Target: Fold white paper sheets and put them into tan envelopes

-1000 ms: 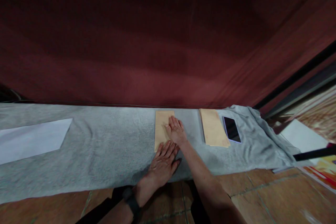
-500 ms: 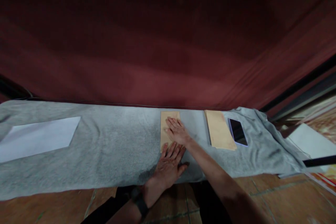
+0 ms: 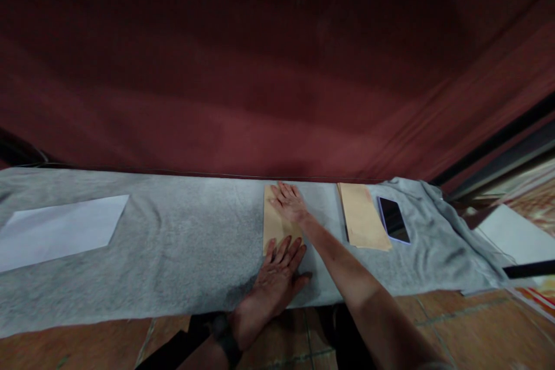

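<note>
A brown paper envelope (image 3: 275, 224) lies flat on the grey cloth in front of me. My left hand (image 3: 277, 274), with a dark watch on its wrist, rests with spread fingers on the envelope's near end. On the far end, my right hand (image 3: 289, 202) lies flat with its fingers stretched out, partly covering the envelope. Neither hand grips anything. To the right is a stack of similar brown envelopes (image 3: 364, 217), slightly fanned at the edges.
Beside the stack lies a phone (image 3: 393, 219) with a purple edge. White paper sheets (image 3: 65, 231) rest at the far left of the grey cloth (image 3: 186, 243). A dark red surface (image 3: 260, 127) rises behind. Tiled floor (image 3: 459, 324) shows below, and a black bar (image 3: 529, 269) at right.
My right hand has slid away from me along the envelope to its far edge, uncovering the envelope's middle. My left hand stays in nearly the same place.
</note>
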### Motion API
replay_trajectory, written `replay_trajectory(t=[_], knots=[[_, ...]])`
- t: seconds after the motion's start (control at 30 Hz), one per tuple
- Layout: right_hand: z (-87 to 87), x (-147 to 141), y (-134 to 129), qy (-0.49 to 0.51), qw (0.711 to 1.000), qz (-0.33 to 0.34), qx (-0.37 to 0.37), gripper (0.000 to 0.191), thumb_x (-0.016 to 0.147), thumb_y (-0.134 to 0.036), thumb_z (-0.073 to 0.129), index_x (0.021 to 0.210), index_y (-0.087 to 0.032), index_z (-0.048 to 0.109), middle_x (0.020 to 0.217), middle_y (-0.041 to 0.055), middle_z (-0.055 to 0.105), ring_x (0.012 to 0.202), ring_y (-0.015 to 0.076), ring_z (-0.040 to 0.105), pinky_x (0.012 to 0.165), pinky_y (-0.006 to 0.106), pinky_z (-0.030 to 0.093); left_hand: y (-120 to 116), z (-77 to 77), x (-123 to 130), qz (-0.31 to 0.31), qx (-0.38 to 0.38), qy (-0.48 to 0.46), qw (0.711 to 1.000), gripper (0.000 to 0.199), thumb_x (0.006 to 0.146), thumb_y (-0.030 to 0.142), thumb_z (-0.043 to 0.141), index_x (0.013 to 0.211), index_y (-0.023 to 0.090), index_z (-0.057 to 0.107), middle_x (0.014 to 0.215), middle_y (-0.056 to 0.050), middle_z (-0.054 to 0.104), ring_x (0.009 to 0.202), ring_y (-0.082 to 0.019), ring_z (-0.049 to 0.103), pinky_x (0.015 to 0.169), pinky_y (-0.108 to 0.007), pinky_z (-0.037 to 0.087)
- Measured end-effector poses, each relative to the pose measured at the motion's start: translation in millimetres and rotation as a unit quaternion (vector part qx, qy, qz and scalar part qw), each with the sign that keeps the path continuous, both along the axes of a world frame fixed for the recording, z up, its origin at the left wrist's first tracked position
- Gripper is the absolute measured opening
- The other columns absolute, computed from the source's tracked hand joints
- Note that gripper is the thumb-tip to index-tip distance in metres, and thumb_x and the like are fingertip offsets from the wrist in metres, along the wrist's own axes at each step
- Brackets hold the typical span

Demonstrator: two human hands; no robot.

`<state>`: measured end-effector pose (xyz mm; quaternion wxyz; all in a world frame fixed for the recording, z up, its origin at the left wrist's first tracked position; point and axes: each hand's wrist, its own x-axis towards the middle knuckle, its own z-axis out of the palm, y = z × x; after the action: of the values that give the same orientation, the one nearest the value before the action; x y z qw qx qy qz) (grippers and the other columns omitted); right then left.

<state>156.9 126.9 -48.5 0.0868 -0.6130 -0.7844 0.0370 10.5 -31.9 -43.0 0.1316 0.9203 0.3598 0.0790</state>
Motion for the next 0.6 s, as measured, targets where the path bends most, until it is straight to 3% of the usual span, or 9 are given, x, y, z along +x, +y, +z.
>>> replay_trajectory(t=[0.33, 0.6], knots=[[-7.5, 12, -47, 0.018, 0.998, 0.056, -0.021, 0.06, 0.109, -0.042, 0.024, 0.16, -0.011, 0.031, 0.168, 0.0131, 0.023, 0.157, 0.0221, 0.019, 0.127, 0.042, 0.018, 6, 6.3, -8, -0.021, -0.052, 0.029, 0.998, 0.065, 0.103, 0.053, 0.036, 0.16, 0.022, 0.031, 0.167, -0.009, 0.03, 0.156, -0.027, 0.022, 0.126, -0.056, 0.016], [-11.0, 21, -99, 0.042, 0.998, 0.027, -0.029, 0.064, 0.109, -0.045, 0.018, 0.161, -0.007, 0.025, 0.168, 0.0156, 0.02, 0.157, 0.0217, 0.016, 0.128, 0.043, 0.019, 7, -7.1, -16, 0.016, -0.023, 0.019, 0.999, 0.071, 0.103, 0.057, 0.032, 0.159, 0.014, 0.032, 0.165, -0.015, 0.033, 0.155, -0.026, 0.027, 0.126, -0.05, 0.019]])
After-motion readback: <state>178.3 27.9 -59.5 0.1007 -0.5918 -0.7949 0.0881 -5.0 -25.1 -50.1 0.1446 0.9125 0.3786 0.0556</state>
